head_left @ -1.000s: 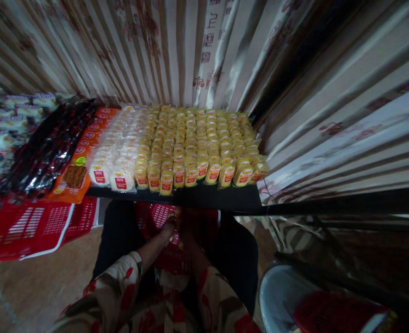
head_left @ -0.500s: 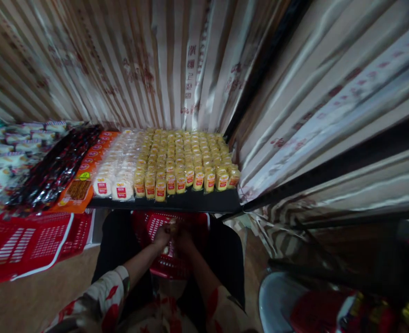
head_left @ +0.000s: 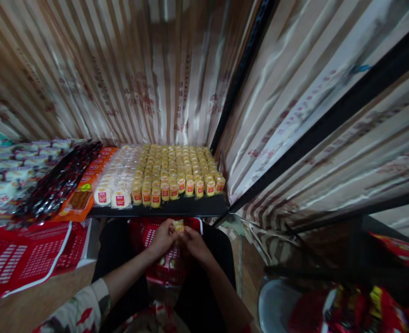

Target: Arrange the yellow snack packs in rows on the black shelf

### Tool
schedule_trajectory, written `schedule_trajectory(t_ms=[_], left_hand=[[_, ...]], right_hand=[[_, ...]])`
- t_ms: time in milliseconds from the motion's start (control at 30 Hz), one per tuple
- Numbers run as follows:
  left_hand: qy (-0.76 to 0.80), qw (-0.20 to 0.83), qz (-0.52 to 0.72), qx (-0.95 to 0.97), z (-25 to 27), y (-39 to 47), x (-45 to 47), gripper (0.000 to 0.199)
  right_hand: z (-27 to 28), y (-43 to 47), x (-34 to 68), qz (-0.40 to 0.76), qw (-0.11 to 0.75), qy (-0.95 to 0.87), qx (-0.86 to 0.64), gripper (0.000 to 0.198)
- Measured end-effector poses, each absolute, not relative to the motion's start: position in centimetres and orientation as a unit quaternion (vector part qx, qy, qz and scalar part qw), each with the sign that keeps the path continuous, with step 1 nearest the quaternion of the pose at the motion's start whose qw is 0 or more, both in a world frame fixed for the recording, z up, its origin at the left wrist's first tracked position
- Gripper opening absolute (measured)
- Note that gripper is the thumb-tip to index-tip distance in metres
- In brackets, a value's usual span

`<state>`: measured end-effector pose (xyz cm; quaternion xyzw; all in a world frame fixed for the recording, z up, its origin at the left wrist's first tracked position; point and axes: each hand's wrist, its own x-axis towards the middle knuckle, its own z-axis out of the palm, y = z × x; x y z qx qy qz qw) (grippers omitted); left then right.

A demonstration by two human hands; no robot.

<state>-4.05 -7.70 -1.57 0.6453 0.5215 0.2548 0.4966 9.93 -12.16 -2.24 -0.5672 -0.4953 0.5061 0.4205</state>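
Between my two hands, just in front of the shelf edge, is a small yellow wrapped snack cake (head_left: 178,225). My left hand (head_left: 164,237) pinches its left side, and my right hand (head_left: 192,241) grips its right side. Below them a red plastic basket (head_left: 149,237) rests between my knees, with a few small wrapped pieces lying inside, too dim to name. On the black shelf (head_left: 176,209) stand tight rows of like yellow snack cakes (head_left: 176,173), red labels facing me. White round wrapped cakes (head_left: 120,198) line up to their left.
Further left lie an orange snack packet (head_left: 81,196), dark shiny wrapped sticks (head_left: 57,180) and white wrapped rolls (head_left: 20,162). Another red basket (head_left: 24,259) sits below them. A striped curtain (head_left: 121,69) hangs behind. At lower right are a grey stool (head_left: 275,305) and red packets (head_left: 385,310).
Both hands have risen out of the basket toward the shelf edge, bringing up the yellow snack cake. The view has shifted slightly.
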Motion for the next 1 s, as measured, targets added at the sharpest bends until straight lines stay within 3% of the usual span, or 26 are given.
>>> schedule_trajectory(t_ms=[100,367,500,700,1000], left_hand=[[0.498,0.449,0.282,0.686,1.2,-7.0,-3.5,0.015],[0.498,0.396,0.338,0.694,5.9,-3.8,-1.1,0.036],[0.496,0.372,0.368,0.693,5.7,-3.8,-0.4,0.045],[0.49,0.368,0.355,0.706,4.1,-3.9,-0.1,0.041],[0.484,0.357,0.339,0.724,3.3,-3.2,-0.1,0.047]], right_hand=[[-0.6,-11.7,10.3,0.474,0.462,-0.496,-0.562,0.032],[1.4,-6.9,11.2,0.259,0.508,-0.498,-0.653,0.036],[1.2,-4.5,11.5,0.214,0.495,-0.491,-0.684,0.038],[0.4,-2.9,11.4,0.174,0.463,-0.503,-0.709,0.04],[-0.1,-2.6,10.3,0.163,0.486,-0.491,-0.705,0.039]])
